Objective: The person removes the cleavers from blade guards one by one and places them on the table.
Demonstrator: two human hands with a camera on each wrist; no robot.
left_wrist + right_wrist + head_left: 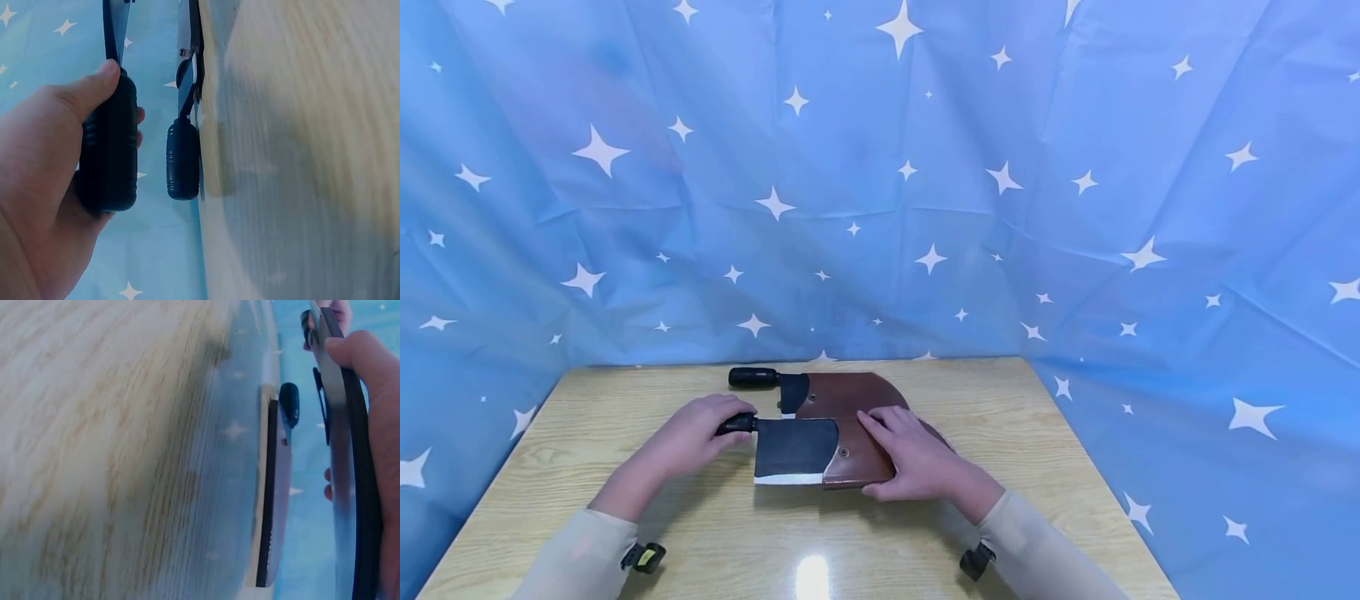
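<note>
My left hand [703, 429] grips the black handle [109, 150] of a cleaver, with the thumb lying along its top. The cleaver's dark blade [796, 450] has a pale cutting edge and sits partly inside a brown leather sheath [859, 454]. My right hand [917, 458] holds that sheath from its right side, thumb on one face and fingers on the other. Cleaver and sheath are raised off the table. Behind them a second cleaver [754, 378] lies on the table, with more of its blade covered by its own brown sheath [850, 392].
The wood-grain table [700, 542] reaches back to a blue curtain [850, 167] with white stars. A black band with a small device [643, 557] is on the left wrist, and another device [976, 561] on the right.
</note>
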